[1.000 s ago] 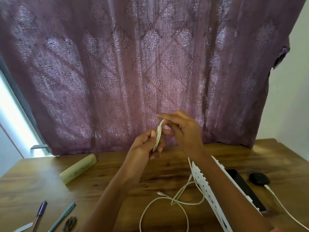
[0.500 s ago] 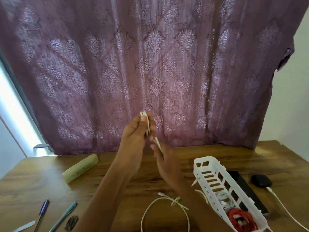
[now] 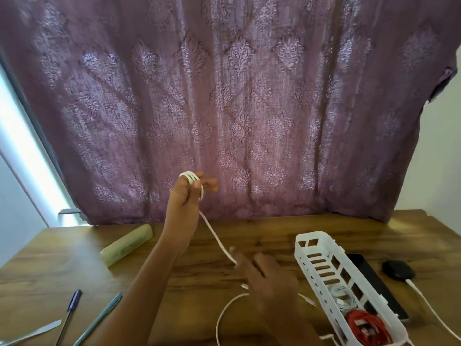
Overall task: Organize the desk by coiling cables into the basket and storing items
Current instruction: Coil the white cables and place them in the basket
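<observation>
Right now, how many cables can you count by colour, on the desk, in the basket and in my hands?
White cables: 3, namely the white cable being wound around the left hand, the coiled white cable in the white slotted plastic basket, and the white cable at the black round device.
Red cables: 1, the coiled red cable.
Total: 4

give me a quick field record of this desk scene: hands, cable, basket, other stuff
left hand: raised, white cable looped around its fingers
right hand: low over the desk, blurred, guiding the cable's slack
cable: partly coiled, remainder loose on the desk
basket: white, slotted, holds a white coil and a red coil
right of basket: black flat device, black round object
left side: green case, two pens
</observation>
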Tool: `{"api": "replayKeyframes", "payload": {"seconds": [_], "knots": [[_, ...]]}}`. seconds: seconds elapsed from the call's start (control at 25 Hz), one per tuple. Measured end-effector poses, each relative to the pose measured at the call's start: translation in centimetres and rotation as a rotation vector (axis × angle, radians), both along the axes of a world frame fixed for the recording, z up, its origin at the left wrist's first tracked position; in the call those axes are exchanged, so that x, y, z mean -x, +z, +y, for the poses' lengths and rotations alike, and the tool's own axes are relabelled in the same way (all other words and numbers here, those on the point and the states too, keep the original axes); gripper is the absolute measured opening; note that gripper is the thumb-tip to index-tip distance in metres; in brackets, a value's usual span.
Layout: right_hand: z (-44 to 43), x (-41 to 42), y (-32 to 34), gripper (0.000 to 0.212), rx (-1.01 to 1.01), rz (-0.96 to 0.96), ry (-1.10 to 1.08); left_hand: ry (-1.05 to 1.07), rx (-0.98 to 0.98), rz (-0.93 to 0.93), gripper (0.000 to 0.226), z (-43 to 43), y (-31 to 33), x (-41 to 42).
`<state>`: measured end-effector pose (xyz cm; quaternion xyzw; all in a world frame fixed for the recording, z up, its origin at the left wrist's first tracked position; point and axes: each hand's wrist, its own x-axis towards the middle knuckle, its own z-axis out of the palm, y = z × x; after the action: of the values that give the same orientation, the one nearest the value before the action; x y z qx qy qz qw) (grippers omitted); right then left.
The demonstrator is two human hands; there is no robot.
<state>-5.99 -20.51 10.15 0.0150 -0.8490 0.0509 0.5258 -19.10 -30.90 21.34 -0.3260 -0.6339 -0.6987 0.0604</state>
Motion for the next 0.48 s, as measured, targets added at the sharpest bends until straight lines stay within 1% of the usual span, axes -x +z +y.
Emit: {"api": "replayKeyframes", "payload": {"seconds": [0.08, 0.24, 0.32, 0.48], "knots": [[1.0, -0.6, 2.1, 0.022, 0.017, 0.074, 0.011, 0.031, 0.130, -0.002, 0.019, -0.3, -1.3, 0.2], [2.8, -0.4, 6.8, 0.025, 0.106, 0.223, 0.051, -0.107, 0.262, -0.032, 0.022, -0.3, -2.5, -1.2], [3.5, 0.2, 8.2, 0.025, 0.147, 0.247, 0.049, -0.191, 0.308, -0.071, 0.024, -0.1, -2.0, -2.3], [5.0, 2.3, 10.3, 0.023, 0.246, 0.236, 0.040, -0.379, 0.322, -0.211, 0.029, 0.2, -1.0, -4.6]]}}
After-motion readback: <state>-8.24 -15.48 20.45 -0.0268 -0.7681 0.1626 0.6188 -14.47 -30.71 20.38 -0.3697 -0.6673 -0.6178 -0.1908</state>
